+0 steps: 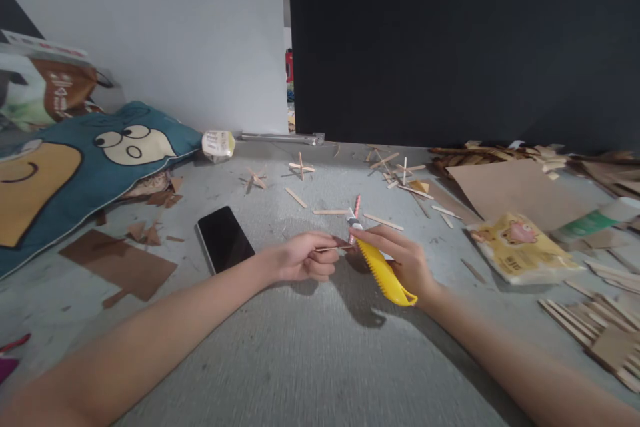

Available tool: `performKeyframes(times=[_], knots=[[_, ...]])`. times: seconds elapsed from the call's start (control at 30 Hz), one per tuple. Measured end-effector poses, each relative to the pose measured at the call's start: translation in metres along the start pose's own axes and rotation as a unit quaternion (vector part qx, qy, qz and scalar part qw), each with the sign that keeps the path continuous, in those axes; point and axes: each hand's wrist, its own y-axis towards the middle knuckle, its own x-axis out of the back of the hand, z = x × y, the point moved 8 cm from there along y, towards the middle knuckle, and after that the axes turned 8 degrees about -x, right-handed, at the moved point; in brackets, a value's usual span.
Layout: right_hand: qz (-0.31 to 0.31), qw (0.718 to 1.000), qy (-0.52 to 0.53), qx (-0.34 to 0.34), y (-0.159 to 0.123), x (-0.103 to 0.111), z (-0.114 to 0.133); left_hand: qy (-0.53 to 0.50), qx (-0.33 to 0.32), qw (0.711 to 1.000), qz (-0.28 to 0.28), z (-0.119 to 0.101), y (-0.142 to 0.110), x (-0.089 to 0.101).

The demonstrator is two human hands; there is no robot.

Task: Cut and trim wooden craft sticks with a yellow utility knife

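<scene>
My left hand (315, 257) is closed, pinching a thin wooden stick (327, 249) that points right. My right hand (407, 257) is wrapped round a yellow utility knife (383, 270), its blade end up and to the left, close to the stick's far end. Just behind the knife's tip a pink-and-white patterned thin piece (357, 203) stands up; what holds it is hidden. Beyond my hands lie loose craft sticks, one (330, 212) left of the knife tip and another (383, 221) to its right.
A black phone (225, 240) lies left of my hands. Small crossed-stick pieces (301, 167) stand farther back. On the right are a yellow packet (523, 247), brown cardboard (500, 193) and piled craft sticks (575, 323). A blue cartoon cushion (95, 167) and cardboard scraps (120, 263) are left.
</scene>
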Motion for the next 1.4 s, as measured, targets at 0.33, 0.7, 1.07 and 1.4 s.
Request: performKeyframes(times=[0.33, 0.7, 1.07, 1.4], knots=[[0.043, 0.999, 0.01, -0.027, -0.001, -0.007, -0.007, -0.027, -0.031, 0.999, -0.009, -0.003, 0.001, -0.004], [-0.006, 0.993, -0.054, -0.102, -0.009, 0.0, -0.028, 0.169, -0.363, 0.866, -0.301, -0.04, -0.015, 0.036], [-0.023, 0.963, -0.237, -0.125, 0.003, -0.006, -0.044, 0.247, -0.337, 0.866, -0.275, -0.042, -0.017, 0.021], [-0.073, 0.916, -0.273, -0.284, -0.018, -0.001, -0.098, 0.253, -0.324, 0.864, -0.292, -0.043, -0.019, 0.021]])
